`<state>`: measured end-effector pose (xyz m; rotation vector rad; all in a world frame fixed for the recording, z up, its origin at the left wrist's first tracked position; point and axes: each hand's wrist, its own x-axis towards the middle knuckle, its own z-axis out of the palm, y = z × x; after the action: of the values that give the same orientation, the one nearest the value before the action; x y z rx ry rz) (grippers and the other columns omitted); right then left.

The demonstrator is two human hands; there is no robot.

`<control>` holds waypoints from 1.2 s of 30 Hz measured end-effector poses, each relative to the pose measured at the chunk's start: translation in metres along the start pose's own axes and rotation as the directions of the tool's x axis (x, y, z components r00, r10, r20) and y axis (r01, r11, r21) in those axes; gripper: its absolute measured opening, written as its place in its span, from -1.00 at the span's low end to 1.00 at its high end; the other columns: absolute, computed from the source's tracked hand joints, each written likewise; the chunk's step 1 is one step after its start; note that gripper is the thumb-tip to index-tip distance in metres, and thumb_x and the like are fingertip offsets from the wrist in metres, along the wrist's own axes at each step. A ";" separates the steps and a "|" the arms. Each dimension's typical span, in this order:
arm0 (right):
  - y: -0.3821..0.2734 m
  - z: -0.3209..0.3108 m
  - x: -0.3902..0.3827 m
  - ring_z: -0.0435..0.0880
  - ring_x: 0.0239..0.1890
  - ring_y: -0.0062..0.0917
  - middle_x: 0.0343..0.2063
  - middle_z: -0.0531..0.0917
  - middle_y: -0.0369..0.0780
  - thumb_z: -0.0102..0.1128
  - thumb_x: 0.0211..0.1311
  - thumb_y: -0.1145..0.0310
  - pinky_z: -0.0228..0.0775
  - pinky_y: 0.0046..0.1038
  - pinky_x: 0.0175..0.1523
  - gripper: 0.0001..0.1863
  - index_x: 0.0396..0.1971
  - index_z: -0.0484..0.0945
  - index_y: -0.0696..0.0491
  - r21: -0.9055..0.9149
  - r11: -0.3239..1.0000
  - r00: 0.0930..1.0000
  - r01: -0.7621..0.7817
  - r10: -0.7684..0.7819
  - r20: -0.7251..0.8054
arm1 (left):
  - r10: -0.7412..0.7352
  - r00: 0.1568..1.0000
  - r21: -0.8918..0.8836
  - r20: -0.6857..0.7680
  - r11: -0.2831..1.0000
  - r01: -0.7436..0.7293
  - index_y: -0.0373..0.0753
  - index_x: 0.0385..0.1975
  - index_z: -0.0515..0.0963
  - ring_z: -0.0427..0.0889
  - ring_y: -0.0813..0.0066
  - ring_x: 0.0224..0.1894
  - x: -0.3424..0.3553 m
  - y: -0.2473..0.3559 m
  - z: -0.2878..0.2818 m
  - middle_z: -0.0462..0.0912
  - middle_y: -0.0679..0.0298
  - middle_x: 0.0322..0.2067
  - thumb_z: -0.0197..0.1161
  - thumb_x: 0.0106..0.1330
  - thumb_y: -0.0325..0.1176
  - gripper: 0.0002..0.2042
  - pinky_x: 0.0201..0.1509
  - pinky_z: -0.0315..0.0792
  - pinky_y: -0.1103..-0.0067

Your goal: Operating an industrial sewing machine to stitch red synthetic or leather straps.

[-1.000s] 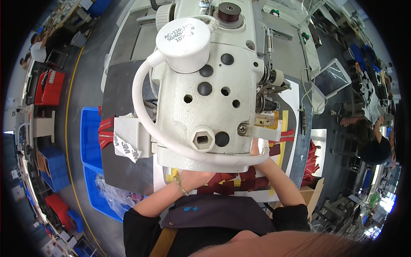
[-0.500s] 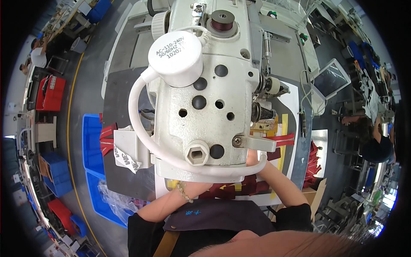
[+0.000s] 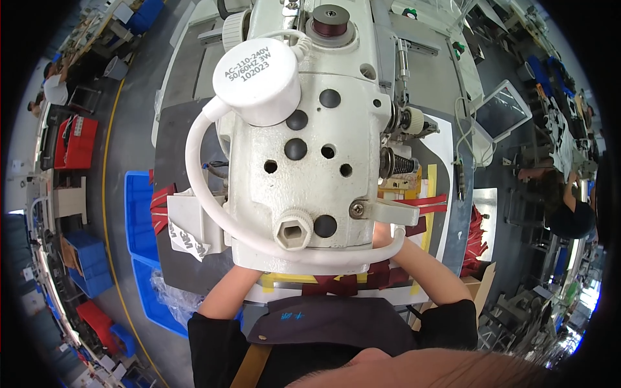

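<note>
Along the near edge of the worktop (image 3: 184,136), dark red cloth (image 3: 338,285), yellow tape (image 3: 302,279) beside it, partly hidden by the sewing machine (image 3: 304,184). Left forearm (image 3: 226,294) runs in under the machine; left hand hidden, can't tell finger spread or hold. Right hand (image 3: 383,235) partly seen at the machine's right side, fingers covered, opening and grip can't tell. Red strips (image 3: 433,205) near worktop's right edge. Blue bins (image 3: 140,223) just off its left edge.

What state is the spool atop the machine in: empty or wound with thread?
Wound: dark red thread shows around the spool below its grey top disc. Exactly how full, I cannot tell.
</note>
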<state>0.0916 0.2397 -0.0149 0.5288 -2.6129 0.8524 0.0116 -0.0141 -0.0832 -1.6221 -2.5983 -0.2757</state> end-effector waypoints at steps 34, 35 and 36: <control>-0.005 0.000 0.003 0.62 -0.16 -0.38 -0.21 0.59 -0.20 0.27 -0.27 0.47 0.52 -0.38 -0.12 -0.65 -0.32 0.56 0.10 -0.129 0.991 0.999 0.029 -0.024 0.037 | 0.004 1.000 -0.318 -0.003 0.948 -0.005 -0.27 -0.20 0.57 0.56 0.17 -0.14 0.033 0.012 -0.053 0.60 0.14 -0.24 0.18 0.12 -0.38 -0.75 0.04 0.39 0.34; -0.004 0.000 0.002 0.62 -0.16 -0.38 -0.21 0.59 -0.20 0.27 -0.27 0.47 0.52 -0.38 -0.12 -0.65 -0.32 0.56 0.10 -0.129 0.991 0.999 0.028 -0.024 0.037 | 0.006 1.000 -0.330 -0.004 0.944 -0.007 -0.28 -0.20 0.57 0.56 0.18 -0.14 0.037 0.010 -0.054 0.60 0.14 -0.25 0.18 0.12 -0.39 -0.75 0.04 0.39 0.34; -0.004 0.000 0.002 0.62 -0.15 -0.37 -0.21 0.59 -0.19 0.28 -0.25 0.47 0.51 -0.37 -0.10 -0.66 -0.32 0.56 0.10 -0.117 0.993 0.998 0.029 -0.023 0.052 | 0.009 1.000 -0.341 -0.006 0.940 -0.010 -0.28 -0.21 0.57 0.56 0.18 -0.15 0.039 0.010 -0.055 0.60 0.14 -0.26 0.18 0.12 -0.40 -0.76 0.03 0.40 0.35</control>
<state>0.0912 0.2365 -0.0119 0.5574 -2.6763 0.6796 0.0012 0.0145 -0.0221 -1.7235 -2.6514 -0.7671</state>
